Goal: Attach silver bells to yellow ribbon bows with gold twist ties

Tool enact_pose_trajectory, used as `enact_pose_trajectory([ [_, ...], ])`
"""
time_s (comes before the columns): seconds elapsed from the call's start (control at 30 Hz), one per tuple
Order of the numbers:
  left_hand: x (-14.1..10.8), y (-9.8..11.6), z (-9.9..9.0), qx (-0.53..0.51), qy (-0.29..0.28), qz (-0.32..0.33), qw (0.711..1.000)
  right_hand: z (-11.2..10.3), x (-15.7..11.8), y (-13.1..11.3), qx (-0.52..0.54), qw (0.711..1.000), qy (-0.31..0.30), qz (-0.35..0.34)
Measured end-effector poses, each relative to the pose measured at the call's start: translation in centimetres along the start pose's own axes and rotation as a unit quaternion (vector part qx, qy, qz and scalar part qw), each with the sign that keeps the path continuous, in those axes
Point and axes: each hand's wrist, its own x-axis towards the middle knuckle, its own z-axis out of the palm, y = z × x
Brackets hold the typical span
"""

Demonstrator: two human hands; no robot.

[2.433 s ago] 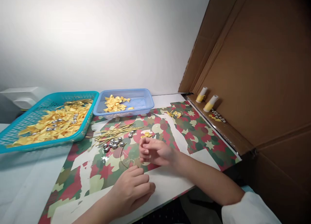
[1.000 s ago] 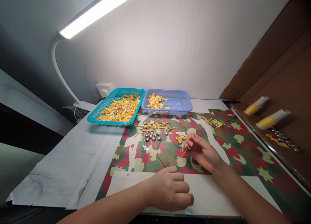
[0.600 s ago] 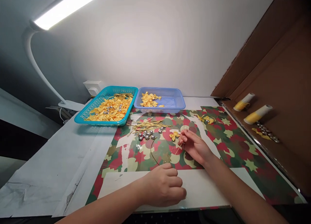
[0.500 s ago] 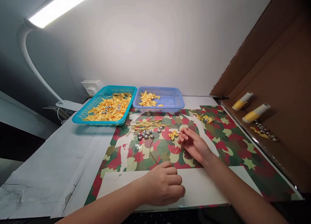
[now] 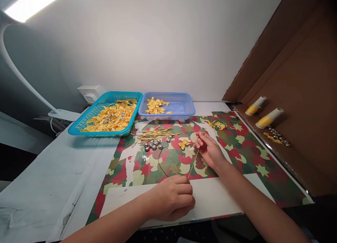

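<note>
My left hand (image 5: pixel 172 197), low in the middle, is closed round a thin gold wire (image 5: pixel 162 164) whose curved end sticks out toward the bells. To its upper right, my right hand (image 5: pixel 209 150) pinches a thin gold strand (image 5: pixel 194 163) that slants down toward my left hand. A yellow bow (image 5: pixel 184 144) lies just left of my right fingertips. Silver bells (image 5: pixel 154 145) are grouped left of the bow, with gold wire ties (image 5: pixel 158 133) in a loose pile behind them. Whether the two wire parts are one piece is hidden by my left hand.
Behind stand a teal basket (image 5: pixel 105 133) of yellow bows and bells and a blue basket (image 5: pixel 180 117) with fewer bows. A finished-looking bow piece (image 5: pixel 218 125) lies at back right. Two thread cones (image 5: pixel 270 118) stand by the cardboard wall (image 5: pixel 295 78). A lamp arcs at left.
The whole view has shifted, so the baskets and table sit further left. The strand between my hands shows more clearly. My hands keep nearly the same poses.
</note>
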Motion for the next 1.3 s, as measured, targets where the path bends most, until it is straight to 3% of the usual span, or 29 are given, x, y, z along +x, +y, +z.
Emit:
enact_pose_trajectory([
  [0.1,0.0,0.1,-0.4,-0.093,0.067,-0.036,0.993,0.0,-0.1,0.2,-0.008,1.0,0.001,-0.005],
  [0.17,0.1,0.0,-0.8,-0.157,0.127,-0.105,0.974,0.2,-0.3,0.6,-0.016,1.0,-0.002,-0.004],
  [0.33,0.7,-1.2,-1.5,-0.252,0.241,-0.329,0.878,1.4,-1.3,2.0,-0.079,0.995,-0.05,-0.028],
  [0.4,1.1,-1.6,-1.5,-0.278,0.256,-0.378,0.845,1.9,-1.7,2.6,-0.11,0.99,-0.077,-0.047],
  [0.67,2.0,-1.8,-2.1,-0.408,0.276,-0.468,0.733,2.9,-2.5,3.9,-0.153,0.976,-0.14,-0.062],
  [0.73,2.0,-1.8,-2.1,-0.407,0.288,-0.478,0.723,3.0,-2.6,4.0,-0.146,0.978,-0.137,-0.062],
  [0.97,1.6,-1.8,-1.7,-0.387,0.313,-0.469,0.73,3.0,-3.0,4.1,-0.1,0.984,-0.142,-0.035],
  [1.13,1.1,-1.6,-1.3,-0.425,0.308,-0.457,0.718,2.9,-3.6,4.2,-0.084,0.983,-0.157,-0.035],
  [1.3,0.9,-1.4,-1.1,-0.449,0.284,-0.449,0.718,2.8,-3.9,4.2,-0.075,0.99,-0.12,-0.016],
])
